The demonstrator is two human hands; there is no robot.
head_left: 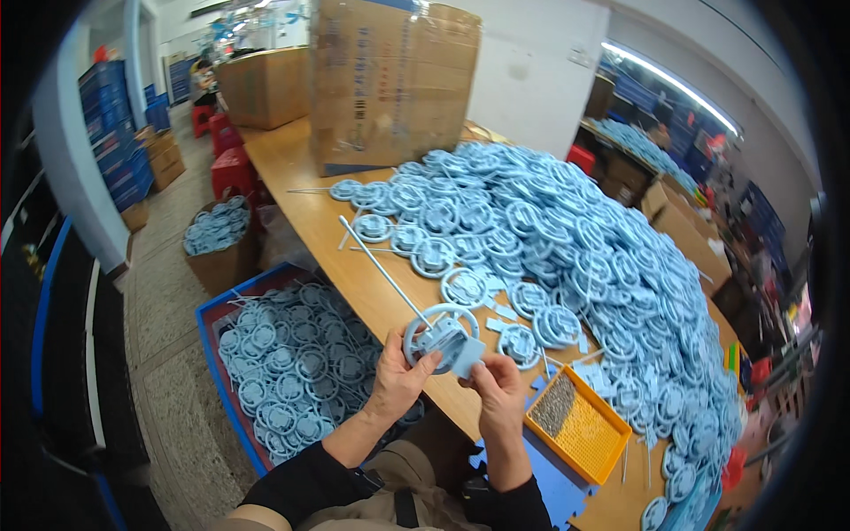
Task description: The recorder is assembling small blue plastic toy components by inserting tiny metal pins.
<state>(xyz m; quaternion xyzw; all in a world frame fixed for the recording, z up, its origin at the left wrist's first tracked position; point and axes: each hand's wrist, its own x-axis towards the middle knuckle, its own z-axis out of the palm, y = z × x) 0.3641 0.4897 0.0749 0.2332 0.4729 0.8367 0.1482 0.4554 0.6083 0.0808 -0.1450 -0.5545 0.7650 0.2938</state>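
My left hand (400, 379) grips a light-blue ring-shaped plastic part (440, 324) over the table's near edge. A long thin white rod (382, 270) sticks out of this part toward the far left. With thumb and fingers, my right hand (498, 387) pinches a small flat light-blue plastic piece (469, 357) against the ring's right side. Whether this piece is joined to the ring cannot be told. A large heap of similar ring parts (567, 230) spreads across the table beyond my hands.
Right of my hands, a yellow tray (595, 427) holds small grey metal pieces, partly over a blue mat (549, 482). A blue-rimmed bin (209, 341) of ring parts stands below left. Cardboard boxes (394, 88) stand on the wooden table (310, 217); red stools (232, 173) are beside it.
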